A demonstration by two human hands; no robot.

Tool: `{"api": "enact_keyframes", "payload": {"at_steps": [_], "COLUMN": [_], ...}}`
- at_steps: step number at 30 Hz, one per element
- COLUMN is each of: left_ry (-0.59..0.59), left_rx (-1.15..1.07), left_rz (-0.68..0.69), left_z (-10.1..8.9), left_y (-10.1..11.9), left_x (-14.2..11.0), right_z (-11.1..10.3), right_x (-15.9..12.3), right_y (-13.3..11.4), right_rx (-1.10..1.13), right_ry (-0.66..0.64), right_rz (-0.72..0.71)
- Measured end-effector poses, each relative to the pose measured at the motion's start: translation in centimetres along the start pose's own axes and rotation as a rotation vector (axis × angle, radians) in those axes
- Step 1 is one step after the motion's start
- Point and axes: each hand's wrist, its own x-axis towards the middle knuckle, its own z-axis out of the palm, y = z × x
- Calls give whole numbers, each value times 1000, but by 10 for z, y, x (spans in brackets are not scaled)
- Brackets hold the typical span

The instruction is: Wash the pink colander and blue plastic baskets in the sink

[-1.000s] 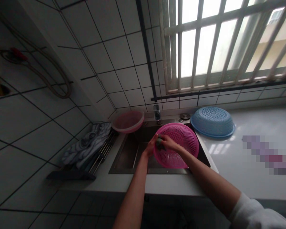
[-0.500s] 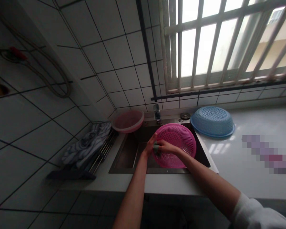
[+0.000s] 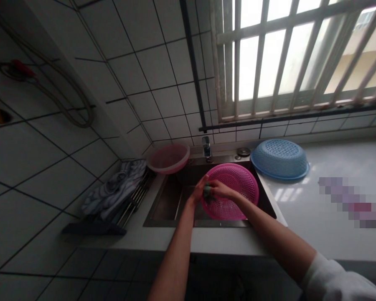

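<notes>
A bright pink perforated colander [image 3: 242, 179] is tilted inside the metal sink [image 3: 167, 205], its holed inner side facing me. My left hand [image 3: 199, 190] grips its left rim, with the fingers partly hidden behind the edge. A small green scrubbing cloth [image 3: 207, 193] is pinched in my right hand [image 3: 219, 189] and presses on the colander's inside, close to my left hand. The faucet [image 3: 207, 147] stands behind the colander.
A pale pink basin [image 3: 169, 159] rests at the sink's back left corner. An upside-down blue basket [image 3: 280, 160] lies on the counter [image 3: 297, 221] to the right. Striped cloth [image 3: 113, 192] covers a rack at left. A drain strainer [image 3: 243, 152] sits behind the sink.
My right hand and the green cloth have shifted slightly right and up along the colander's inside. My left hand keeps its hold on the rim.
</notes>
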Motion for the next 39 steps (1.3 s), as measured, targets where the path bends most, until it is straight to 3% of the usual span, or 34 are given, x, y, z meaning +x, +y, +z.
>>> {"api": "enact_keyframes", "payload": {"at_steps": [4,6,9,11,12,16,18,22,24,27,29,31,35,37,39], "left_ry": [-101,-86,-2,6,-13,-89,-73,9,-8,-91,-114,-84,12,0,-48], "left_rx": [-32,-32,11,35,42,9,-33,-28,-24,-61,-70,-51,-9,-18,-37], "left_rz": [22,24,26,29,28,40,29,-1,4,20,33,35,7,1,15], "left_z": [5,4,0,-1,-1,3,2,-2,0,6,8,5,-2,0,4], "left_y": [-2,-3,-3,-3,-2,-4,-5,-3,-1,0,-1,-2,-1,0,1], "left_x": [0,1,2,2,2,2,2,2,0,-2,-2,0,1,0,-1], "right_z": [-15,-12,0,2,-1,-13,-9,6,2,-15,-19,-13,7,3,-7], "right_x": [5,4,0,-1,-1,4,4,0,0,2,4,3,-1,-1,1], "right_y": [-1,0,1,2,2,1,0,-1,-3,-5,-6,-6,-6,-7,-9], "right_rx": [-18,1,49,39,22,-25,0,41,27,-1,-7,17,77,63,41], "right_ry": [345,297,-50,-162,-120,281,251,-53,17,331,450,368,-42,7,214], "right_rz": [-19,-13,33,48,40,4,17,41,11,-22,-11,12,48,21,-8]}}
